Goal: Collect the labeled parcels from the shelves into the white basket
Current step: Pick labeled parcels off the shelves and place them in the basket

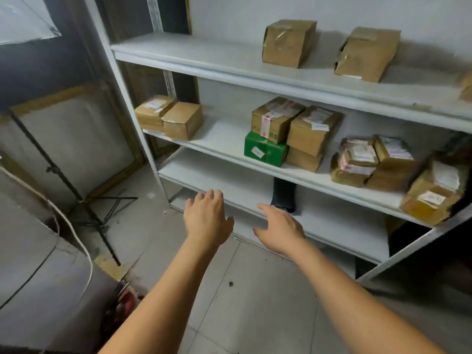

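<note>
A: Where are the hands?
B: Both reach toward the white shelving unit (229,72). The left hand (207,221) and the right hand (281,232) hover near the front edge of the lower shelf (332,221), fingers loosely spread, gripping nothing. The right hand's fingertips are foreshortened and hard to tell apart.
A: And the parcels?
B: At the left end of the middle shelf (224,134) a labelled parcel (153,111) touches a plain parcel (182,121). Near the middle, a green box (264,149) with a small white tag lies under a taped carton (275,118). A brown labelled box (313,129) stands against them on another box that is mostly hidden. Toward the right end sits a cluster of labelled packets (357,159); their print is unreadable.
A: The right corner?
B: A blurred carton (431,195) sits at the front right corner, with something dark overlapping it — I cannot tell what. On the top shelf (191,47) a crumpled brown box (288,44) and a second crumpled box (367,54) stand apart; a third is cut off at the right. A black object (284,195) on the lower shelf is too dark to identify.
</note>
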